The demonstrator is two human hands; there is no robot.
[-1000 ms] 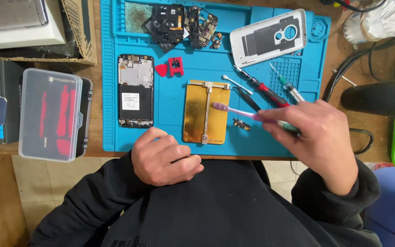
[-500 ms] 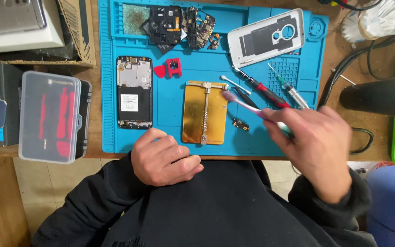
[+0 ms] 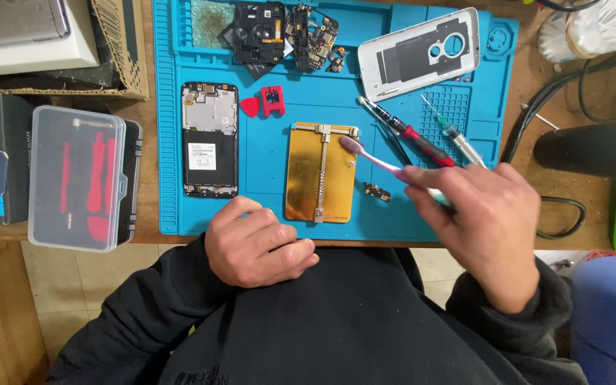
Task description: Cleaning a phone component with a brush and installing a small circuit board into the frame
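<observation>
White label (image 3: 202, 156) on opened phone (image 3: 209, 139)

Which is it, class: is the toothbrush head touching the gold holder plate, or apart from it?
Cannot tell. In the head view the toothbrush head overlaps the gold holder plate at its upper right, but looking straight down hides any gap.

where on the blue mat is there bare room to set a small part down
Bare blue silicone mat lies between the opened black phone and the gold board holder, below the small red parts. The top row of black circuit boards is crowded.
</observation>
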